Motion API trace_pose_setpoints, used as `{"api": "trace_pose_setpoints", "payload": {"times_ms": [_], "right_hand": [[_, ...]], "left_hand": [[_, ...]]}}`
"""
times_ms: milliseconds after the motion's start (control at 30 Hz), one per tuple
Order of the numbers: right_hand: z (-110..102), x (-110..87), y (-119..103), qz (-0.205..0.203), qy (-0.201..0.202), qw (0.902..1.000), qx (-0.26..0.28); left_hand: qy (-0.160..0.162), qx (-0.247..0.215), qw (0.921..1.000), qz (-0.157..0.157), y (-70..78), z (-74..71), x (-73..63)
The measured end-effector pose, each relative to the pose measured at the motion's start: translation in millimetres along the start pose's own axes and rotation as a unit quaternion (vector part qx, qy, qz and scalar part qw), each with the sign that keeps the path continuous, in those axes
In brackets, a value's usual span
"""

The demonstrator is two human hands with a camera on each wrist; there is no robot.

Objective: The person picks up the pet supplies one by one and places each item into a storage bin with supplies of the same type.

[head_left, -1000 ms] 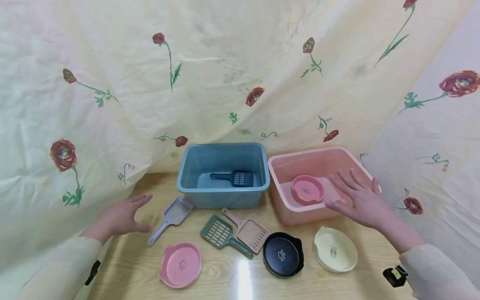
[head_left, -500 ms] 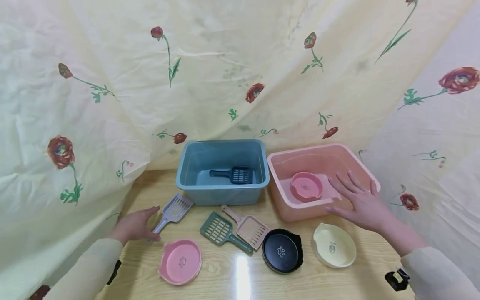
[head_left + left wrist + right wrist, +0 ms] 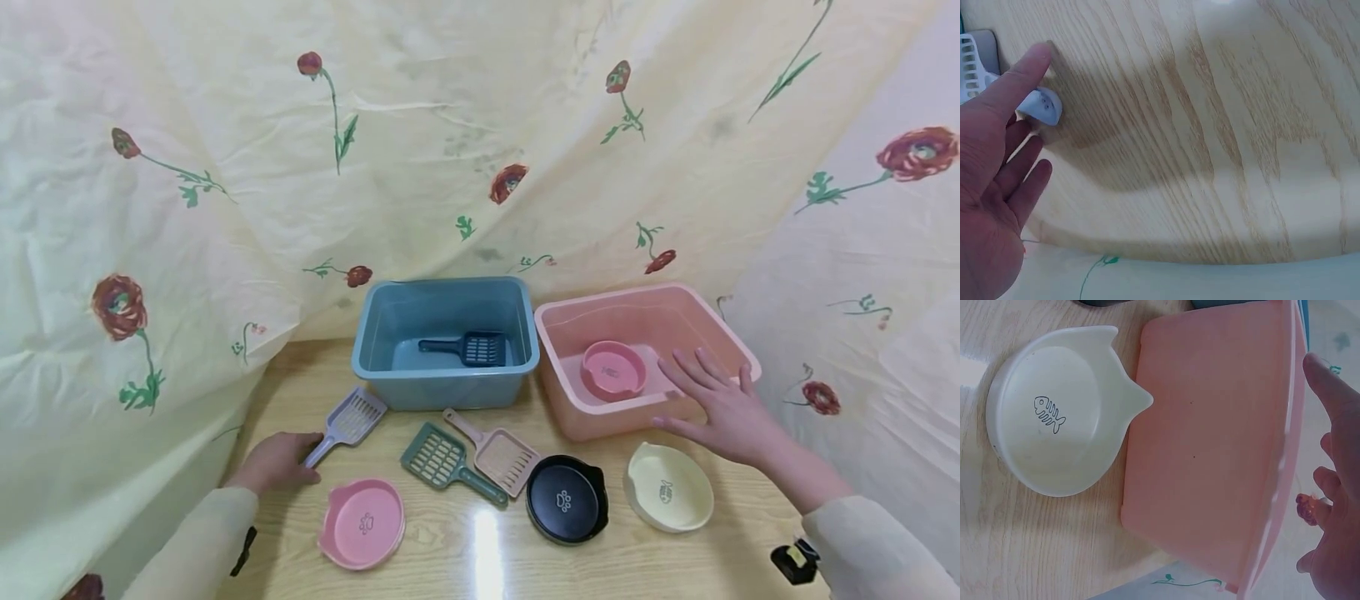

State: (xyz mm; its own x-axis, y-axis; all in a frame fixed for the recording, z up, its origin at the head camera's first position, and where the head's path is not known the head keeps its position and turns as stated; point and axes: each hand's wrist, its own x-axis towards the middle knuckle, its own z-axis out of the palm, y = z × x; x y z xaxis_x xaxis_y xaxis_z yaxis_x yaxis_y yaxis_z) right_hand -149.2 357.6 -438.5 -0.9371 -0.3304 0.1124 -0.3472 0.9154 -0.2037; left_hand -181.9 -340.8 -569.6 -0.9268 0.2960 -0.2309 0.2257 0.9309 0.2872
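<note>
My left hand (image 3: 281, 461) is at the handle end of a lavender litter scoop (image 3: 354, 417), which lies on the table. Its thumb and forefinger stand on either side of the handle with a gap between them. In the left wrist view the thumb (image 3: 1019, 78) crosses over the pale scoop handle (image 3: 1044, 106), and the other fingers are loosely bent below. My right hand (image 3: 723, 408) hovers with spread fingers over the near right rim of a pink litter box (image 3: 592, 429), holding nothing. A pink cat bowl (image 3: 613, 369) sits inside that box.
A blue litter box (image 3: 446, 393) holding a dark blue scoop (image 3: 482, 349) stands at the back. In front lie a green scoop (image 3: 435, 457), a pale pink scoop (image 3: 506, 462), a pink bowl (image 3: 362, 525), a black bowl (image 3: 566, 500) and a cream bowl (image 3: 671, 487). Floral cloth (image 3: 420, 150) hangs behind.
My left hand has moved right and down from beside the lavender scoop to its handle, bringing thumb and fingers around it. The right hand has stayed over the pink box.
</note>
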Motion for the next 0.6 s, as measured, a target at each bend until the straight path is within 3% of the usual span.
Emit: {"api": "trace_pose_setpoints", "payload": {"times_ms": [167, 400, 500, 600], "right_hand": [[2.9, -0.1, 1.5, -0.002, -0.010, 0.9999, 0.006], [5.6, -4.1, 3.7, -0.014, -0.005, 0.9998, 0.011], [4.4, -5.2, 4.8, -0.019, 0.001, 0.9998, 0.009], [2.6, -6.0, 5.4, -0.019, -0.002, 0.9998, 0.009]], "left_hand": [[0.016, -0.008, 0.9996, 0.022, -2.3, -2.4, 0.1], [0.031, 0.010, 0.9952, 0.092, -2.2, -4.7, 3.5], [0.039, 0.024, 0.9910, 0.125, -1.1, -8.5, 7.6], [0.060, 0.053, 0.9824, 0.169, 3.5, -22.8, 9.8]]}}
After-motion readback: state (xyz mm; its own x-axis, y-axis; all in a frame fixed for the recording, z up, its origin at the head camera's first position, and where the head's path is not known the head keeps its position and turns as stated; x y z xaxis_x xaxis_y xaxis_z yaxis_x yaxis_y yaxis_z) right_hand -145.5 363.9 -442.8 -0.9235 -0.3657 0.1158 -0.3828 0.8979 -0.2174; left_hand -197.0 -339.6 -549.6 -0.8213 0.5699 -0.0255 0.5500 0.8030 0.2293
